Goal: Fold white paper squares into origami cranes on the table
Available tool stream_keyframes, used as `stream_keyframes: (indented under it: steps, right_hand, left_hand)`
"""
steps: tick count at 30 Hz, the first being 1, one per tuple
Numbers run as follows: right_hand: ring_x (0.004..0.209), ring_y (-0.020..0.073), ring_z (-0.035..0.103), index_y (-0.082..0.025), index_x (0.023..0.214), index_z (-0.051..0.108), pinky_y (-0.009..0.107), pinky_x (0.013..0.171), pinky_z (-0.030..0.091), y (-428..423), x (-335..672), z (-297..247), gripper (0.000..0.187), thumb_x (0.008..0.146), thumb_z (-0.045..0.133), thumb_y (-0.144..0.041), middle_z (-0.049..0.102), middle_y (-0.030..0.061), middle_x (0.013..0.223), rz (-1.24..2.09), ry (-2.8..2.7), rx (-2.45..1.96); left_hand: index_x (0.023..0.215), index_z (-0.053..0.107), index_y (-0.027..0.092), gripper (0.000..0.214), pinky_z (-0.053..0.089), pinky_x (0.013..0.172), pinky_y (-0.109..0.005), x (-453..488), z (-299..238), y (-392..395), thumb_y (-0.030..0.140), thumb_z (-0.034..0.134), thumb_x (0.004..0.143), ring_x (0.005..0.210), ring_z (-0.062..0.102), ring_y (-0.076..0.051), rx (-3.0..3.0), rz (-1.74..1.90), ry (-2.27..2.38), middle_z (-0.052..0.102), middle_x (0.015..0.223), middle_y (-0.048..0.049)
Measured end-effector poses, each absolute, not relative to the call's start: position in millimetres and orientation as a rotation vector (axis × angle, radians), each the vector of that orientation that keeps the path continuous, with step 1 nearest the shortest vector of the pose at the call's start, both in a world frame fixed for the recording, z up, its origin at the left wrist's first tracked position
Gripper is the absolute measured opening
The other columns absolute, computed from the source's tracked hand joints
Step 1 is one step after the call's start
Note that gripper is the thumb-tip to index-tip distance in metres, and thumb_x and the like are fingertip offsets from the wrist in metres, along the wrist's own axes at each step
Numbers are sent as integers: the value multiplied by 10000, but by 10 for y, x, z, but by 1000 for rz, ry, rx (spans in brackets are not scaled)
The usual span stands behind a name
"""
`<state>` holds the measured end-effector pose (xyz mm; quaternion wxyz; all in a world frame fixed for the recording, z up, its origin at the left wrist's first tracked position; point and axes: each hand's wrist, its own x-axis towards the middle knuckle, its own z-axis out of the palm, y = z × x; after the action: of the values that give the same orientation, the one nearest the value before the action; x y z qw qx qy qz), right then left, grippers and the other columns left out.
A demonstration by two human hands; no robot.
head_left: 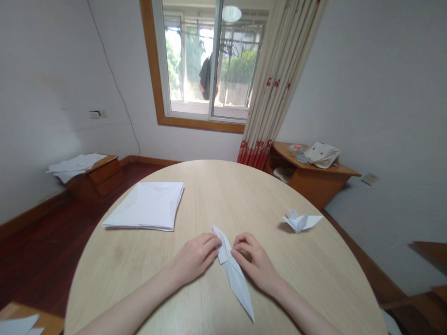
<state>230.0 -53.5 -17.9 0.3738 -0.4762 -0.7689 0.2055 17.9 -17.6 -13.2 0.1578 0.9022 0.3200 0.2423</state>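
Observation:
A long, narrow piece of folded white paper [234, 274] lies slantwise on the round wooden table [223, 190], pointed at both ends. My left hand [199, 255] grips its upper left edge, fingertips closed on the paper. At the paper's right edge, my right hand [254, 260] has its thumb and fingers bent together in a pinch at a fold. A finished-looking folded paper bird [299, 221] rests to the right, apart from both hands. On the left side of the table lies a stack of white paper sheets [146, 205].
Behind the table's left edge stands a low drawer cabinet [101, 177] with papers [78, 165] on top. A corner shelf [314, 179] at the back right carries a cloth bag [321, 154]. A curtain [275, 83] hangs beside the window [209, 65].

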Motion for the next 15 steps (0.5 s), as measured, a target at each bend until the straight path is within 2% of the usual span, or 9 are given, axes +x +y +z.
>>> stream_keyframes:
  steps: [3, 9, 15]
  right_hand:
    - [912, 195, 586, -206, 780, 641, 345, 828, 494, -537, 2322, -163, 253, 946, 487, -318, 587, 63, 922, 467, -1983, -1196]
    - [901, 202, 611, -203, 888, 658, 347, 779, 518, -547, 2351, -142, 175, 940, 493, -229, 631, 82, 939, 175, -2055, -1075]
    - [837, 195, 631, -210, 982, 642, 337, 717, 512, -603, 2332, -48, 173, 930, 484, -163, 666, 82, 907, -86, -2118, -954]
  left_hand:
    - [1151, 522, 201, 224, 506, 879, -330, 169, -175, -174, 169, 443, 944, 1012, 622, -207, 2526, 769, 927, 647, 1090, -67]
    - [1399, 343, 232, 452, 488, 950, -358, 139, -205, -182, 189, 415, 955, 1097, 586, -210, 2485, 865, 856, 603, 1192, -91]
    - [1452, 295, 273, 528, 485, 944, -346, 146, -166, -211, 152, 409, 951, 1083, 562, -206, 2551, 902, 787, 567, 1165, -91]
